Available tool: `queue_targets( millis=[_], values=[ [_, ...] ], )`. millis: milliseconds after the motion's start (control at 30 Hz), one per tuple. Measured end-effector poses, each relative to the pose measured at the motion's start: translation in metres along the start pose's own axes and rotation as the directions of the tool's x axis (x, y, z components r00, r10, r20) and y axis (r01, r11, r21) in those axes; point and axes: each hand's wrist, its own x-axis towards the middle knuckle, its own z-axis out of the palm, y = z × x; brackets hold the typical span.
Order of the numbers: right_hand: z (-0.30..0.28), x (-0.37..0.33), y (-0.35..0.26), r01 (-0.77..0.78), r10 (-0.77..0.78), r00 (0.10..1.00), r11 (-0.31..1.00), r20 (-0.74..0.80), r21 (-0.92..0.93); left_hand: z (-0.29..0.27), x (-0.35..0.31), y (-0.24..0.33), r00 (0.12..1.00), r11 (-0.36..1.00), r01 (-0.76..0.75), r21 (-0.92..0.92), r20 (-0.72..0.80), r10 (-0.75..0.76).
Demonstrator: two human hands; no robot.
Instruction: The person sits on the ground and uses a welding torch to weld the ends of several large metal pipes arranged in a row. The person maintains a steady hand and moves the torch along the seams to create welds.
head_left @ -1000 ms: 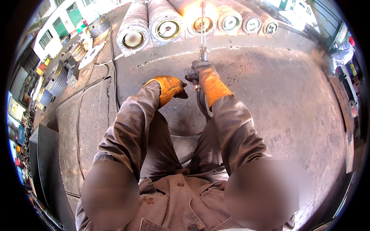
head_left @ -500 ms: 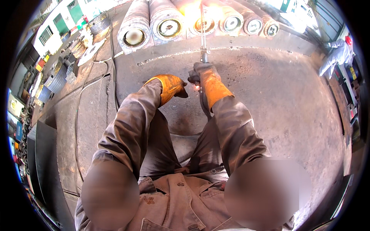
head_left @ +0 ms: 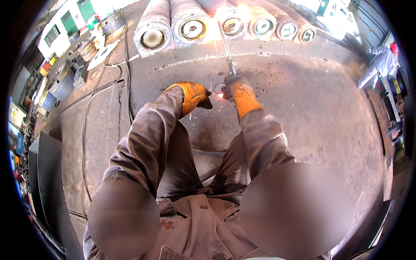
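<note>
A long, thin, silver metal torch (head_left: 228,51) is held out over the rough, brown-grey floor (head_left: 325,117). Its back end is gripped by the right hand (head_left: 236,86), which is covered by an orange and dark grey glove (head_left: 246,99). The torch is pointed at the far edge of the floor, where six long, round, rusty metal pipes (head_left: 186,11) are laid side by side. Its front end is held near the second and third pipes from the left. That end is partly lost in a bright orange-white glow (head_left: 213,31), so it cannot be told if a pipe is touched.

The left hand (head_left: 197,97), covered by an orange glove with dark fingertips (head_left: 206,104), is held near the right hand, with a small space left between the two. Its fingers are bent, and it cannot be told if anything is held in them. A small red-orange light (head_left: 220,95) is seen just beside the right hand.

Toward the left edge of the floor, long, thin, dark hoses (head_left: 128,78) are laid. Near the right edge, a person (head_left: 380,65) in pale clothes and a red hat (head_left: 393,48) is seen.
</note>
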Motion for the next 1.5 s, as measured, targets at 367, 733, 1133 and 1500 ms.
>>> queue_targets(
  millis=[367, 733, 1133, 1500],
  values=[
    [-0.053, -0.028, 0.031, 0.040, -0.148, 0.977, 0.836, -0.155, -0.548, -0.014, -0.032, 0.021, 0.991, 0.994, -0.114, -0.002, -0.075, 0.113],
    [-0.054, 0.008, 0.080, 0.168, -0.440, 0.848, 0.752, -0.295, -0.637, -0.005, 0.015, 0.019, 1.000, 0.999, -0.008, -0.043, 0.011, 0.009],
    [-0.051, 0.003, 0.102, 0.244, -0.542, 0.735, 0.773, -0.409, -0.586, -0.018, -0.013, 0.032, 0.999, 0.999, -0.034, -0.041, 0.034, 0.036],
    [-0.046, -0.024, 0.084, 0.289, -0.534, 0.765, 0.784, -0.360, -0.549, -0.009, -0.007, 0.024, 1.000, 0.993, -0.009, -0.120, 0.022, 0.011]
  ],
)
